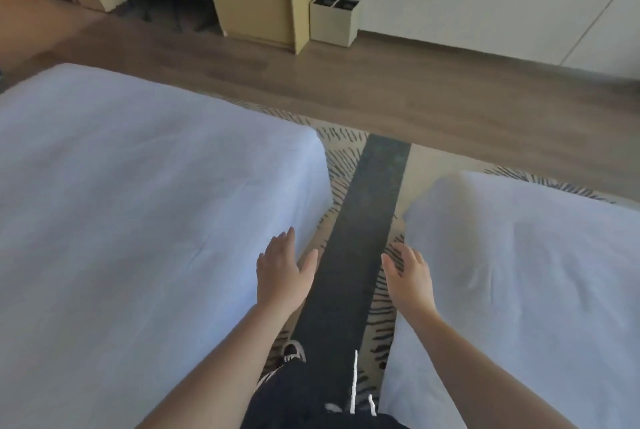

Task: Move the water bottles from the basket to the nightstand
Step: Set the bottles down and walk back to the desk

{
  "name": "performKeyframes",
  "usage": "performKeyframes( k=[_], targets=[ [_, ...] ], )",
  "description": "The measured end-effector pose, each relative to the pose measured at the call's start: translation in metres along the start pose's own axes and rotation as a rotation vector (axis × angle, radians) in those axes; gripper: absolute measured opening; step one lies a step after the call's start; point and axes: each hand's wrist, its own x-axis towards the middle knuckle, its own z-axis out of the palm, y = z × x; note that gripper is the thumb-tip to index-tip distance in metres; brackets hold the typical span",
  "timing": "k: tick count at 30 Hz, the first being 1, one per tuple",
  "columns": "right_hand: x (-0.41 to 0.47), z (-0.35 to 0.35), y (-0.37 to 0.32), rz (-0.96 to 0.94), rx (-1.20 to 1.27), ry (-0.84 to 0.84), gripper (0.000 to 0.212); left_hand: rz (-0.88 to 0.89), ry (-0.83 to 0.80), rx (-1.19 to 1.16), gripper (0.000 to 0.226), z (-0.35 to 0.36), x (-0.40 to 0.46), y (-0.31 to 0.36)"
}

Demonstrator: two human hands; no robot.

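Both hands (341, 273) empty, fingers spread

No readable text, label, brand, number or sign shows anywhere in this view. The surfaces in sight carry only plain colour or pattern, and the picture is too soft for any small print to be made out.

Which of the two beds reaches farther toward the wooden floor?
The bed on the left; its far corner lies well beyond that of the bed on the right.
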Motion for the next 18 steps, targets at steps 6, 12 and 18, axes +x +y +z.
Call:
performKeyframes(
  k=[6,12,18],
  targets=[
    [0.075,-0.008,-0.008,0.054,-0.007,0.052,0.044,0.094,-0.042,0.039,0.07,0.015,0.094,0.041],
    [0.201,-0.004,-0.056,0.056,-0.006,0.059,0.044,0.1,-0.082,0.059,0.071,0.005,0.221,0.063],
    [0.346,-0.021,-0.116,-0.018,-0.073,0.103,0.045,0.154,-0.102,0.054,0.07,-0.026,0.357,0.103]
  ],
)
